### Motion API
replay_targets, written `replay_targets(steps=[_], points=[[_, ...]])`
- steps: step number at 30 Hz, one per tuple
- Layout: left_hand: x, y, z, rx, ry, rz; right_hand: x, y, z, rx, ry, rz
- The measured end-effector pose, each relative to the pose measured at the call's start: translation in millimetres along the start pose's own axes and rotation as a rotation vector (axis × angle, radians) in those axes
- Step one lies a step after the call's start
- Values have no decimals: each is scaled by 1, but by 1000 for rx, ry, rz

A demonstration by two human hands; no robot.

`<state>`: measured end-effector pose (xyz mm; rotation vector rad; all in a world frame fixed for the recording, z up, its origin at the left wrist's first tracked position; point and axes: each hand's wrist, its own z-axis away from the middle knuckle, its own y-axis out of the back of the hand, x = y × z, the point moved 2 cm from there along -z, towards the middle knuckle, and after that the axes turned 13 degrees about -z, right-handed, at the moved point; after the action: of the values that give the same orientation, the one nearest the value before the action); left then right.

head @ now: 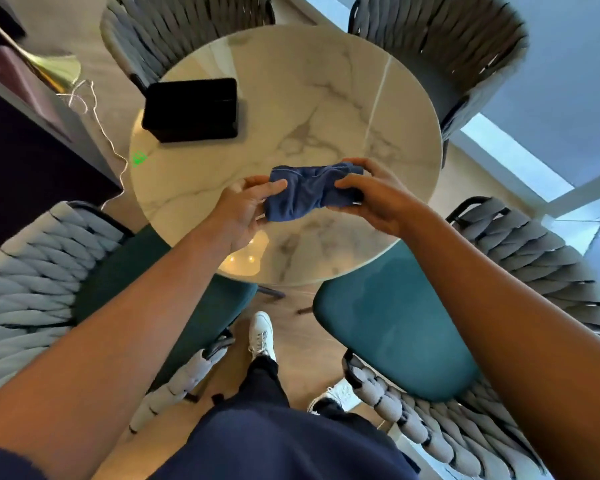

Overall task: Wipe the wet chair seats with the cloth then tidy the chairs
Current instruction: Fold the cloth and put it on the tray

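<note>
A crumpled blue cloth (309,192) is stretched between both hands above the round marble table (326,98). My left hand (243,209) pinches its left end with thumb and fingers. My right hand (371,195) grips its right end. Two chairs with teal seats and woven grey backs stand close to me: the left chair (174,289), its seat partly under my left arm, and the right chair (395,323), its seat pushed part way under the table. Two more woven chairs, the far left chair (174,26) and the far right chair (440,46), stand at the table's far side.
A black box (191,109) lies on the table's left part. A dark cabinet (25,140) with a brass lamp (54,67) and thin cables stands at the left. My white shoe (262,337) is on the wooden floor between the near chairs.
</note>
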<state>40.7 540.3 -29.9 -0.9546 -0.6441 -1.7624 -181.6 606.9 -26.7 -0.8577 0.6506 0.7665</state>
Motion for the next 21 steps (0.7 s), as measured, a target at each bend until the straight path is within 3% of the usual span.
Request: replay_targets(steps=[6, 9, 14, 21], points=[[57, 94, -52, 298, -202, -337, 2, -97, -71, 69, 90, 133], [88, 143, -90, 330, -269, -385, 3, -136, -113, 134, 151, 199], [120, 207, -161, 378, -240, -426, -1, -194, -185, 195, 215, 299], [128, 246, -241, 402, -181, -451, 6, -242, -271, 253, 248, 469]])
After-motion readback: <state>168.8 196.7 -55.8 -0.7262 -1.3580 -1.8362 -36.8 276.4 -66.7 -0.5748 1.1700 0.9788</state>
